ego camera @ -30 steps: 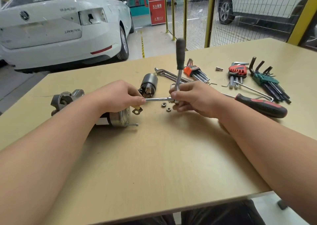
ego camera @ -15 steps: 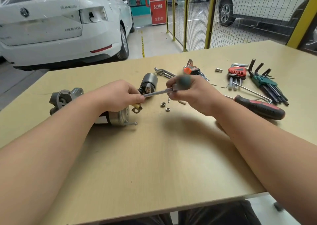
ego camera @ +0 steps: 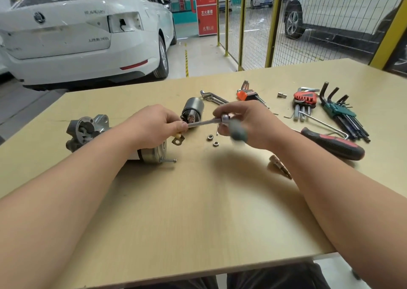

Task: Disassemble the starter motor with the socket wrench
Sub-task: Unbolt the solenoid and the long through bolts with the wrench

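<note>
The starter motor (ego camera: 88, 132) lies on its side at the table's left, its grey nose housing pointing left and a long bolt (ego camera: 168, 160) sticking out of its rear cap. My left hand (ego camera: 152, 126) rests on the motor's rear and pinches the tip of the socket wrench's extension bar (ego camera: 203, 122). My right hand (ego camera: 248, 123) grips the wrench at its head; the dark handle (ego camera: 239, 132) is blurred and points toward me. The black solenoid (ego camera: 192, 110) stands apart just behind the bar. Two nuts (ego camera: 212, 140) lie under the wrench.
Right of my hands lie a red-and-black screwdriver (ego camera: 332, 144), three hex key sets (ego camera: 339, 112), a bent metal rod and a small socket (ego camera: 281, 94). A spanner (ego camera: 212, 97) lies behind the solenoid. A copper-coloured part (ego camera: 279, 167) sits by my right forearm. A white car stands beyond the table.
The wrench handle has swung from upright down toward me, turning about the bar. My right hand rose slightly with it. My left hand has stayed on the motor.
</note>
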{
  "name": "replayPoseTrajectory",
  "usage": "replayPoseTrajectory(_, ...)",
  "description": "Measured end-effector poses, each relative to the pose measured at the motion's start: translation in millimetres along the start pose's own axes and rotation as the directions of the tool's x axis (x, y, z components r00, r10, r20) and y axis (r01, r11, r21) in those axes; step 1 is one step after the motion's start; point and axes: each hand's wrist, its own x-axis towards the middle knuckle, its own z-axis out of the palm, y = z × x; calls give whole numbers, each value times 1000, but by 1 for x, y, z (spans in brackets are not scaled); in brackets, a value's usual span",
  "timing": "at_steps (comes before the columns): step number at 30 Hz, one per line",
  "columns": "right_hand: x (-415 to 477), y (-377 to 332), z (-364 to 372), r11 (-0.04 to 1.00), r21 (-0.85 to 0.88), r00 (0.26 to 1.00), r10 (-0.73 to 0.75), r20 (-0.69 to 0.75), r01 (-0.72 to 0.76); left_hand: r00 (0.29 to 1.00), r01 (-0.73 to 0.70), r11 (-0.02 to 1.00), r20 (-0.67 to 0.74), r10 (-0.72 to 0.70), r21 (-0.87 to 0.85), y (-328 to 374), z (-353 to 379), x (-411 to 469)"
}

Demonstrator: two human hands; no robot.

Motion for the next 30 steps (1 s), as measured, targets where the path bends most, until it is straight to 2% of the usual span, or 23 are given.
replayPoseTrajectory(2, 1, -1, 2, 996, 20, 996, 84, 24, -85, 997, -37, 999, -64, 37, 8, 1, 2, -2)
replayPoseTrajectory(5, 2, 1, 5, 951, 73, 954, 298, 38, -300, 986, -50, 998, -158, 45, -25, 2, 6, -4)
replayPoseTrajectory(8, 0, 11, 4, 978, -64, 974, 203, 104, -197, 995, -19, 1000, -96, 19, -6, 4, 4, -3)
replayPoseTrajectory(10, 0, 13, 0, 992, -43, 991, 121, 56, -119, 1000, 2, 999, -5, -2, 51, 6, 2, -2)
replayPoseTrajectory(12, -1, 10, 0, 996, 4, 995, 91, 36, -91, 1000, 3, 995, 11, -5, 101, 6, 0, -1)
replayPoseTrajectory(15, 1, 5, 9, 951, 116, 958, 279, 70, -285, 996, -56, 997, -66, 59, 54, 4, 2, -3)
replayPoseTrajectory(17, 2, 5, 12, 929, 82, 931, 354, 90, -361, 987, -82, 996, -137, 86, 31, 4, 5, -6)
replayPoseTrajectory(19, 1, 7, 12, 965, 50, 964, 251, 90, -256, 985, -77, 997, -151, 81, 28, 5, 6, -6)
replayPoseTrajectory(21, 0, 10, 9, 980, 144, 990, 127, 61, -135, 996, -38, 998, -81, 42, 56, 6, 4, -4)
replayPoseTrajectory(23, -3, 7, 7, 986, 136, 995, 93, 24, -95, 1000, -5, 995, -18, 7, 97, 6, 2, -2)
replayPoseTrajectory(25, -3, 2, 11, 968, 187, 986, 160, 55, -168, 999, -8, 995, -34, 12, 99, 5, 2, -2)
replayPoseTrajectory(27, -1, -3, 18, 918, 222, 944, 325, 51, -328, 994, -43, 996, -94, 50, 78, 4, 5, -3)
replayPoseTrajectory(28, -1, -5, 19, 902, 182, 920, 391, 34, -390, 990, -54, 996, -127, 63, 77, 4, 7, -4)
replayPoseTrajectory(30, -1, -3, 16, 930, 48, 931, 363, 46, -365, 983, -55, 995, -171, 69, 84, 4, 9, -4)
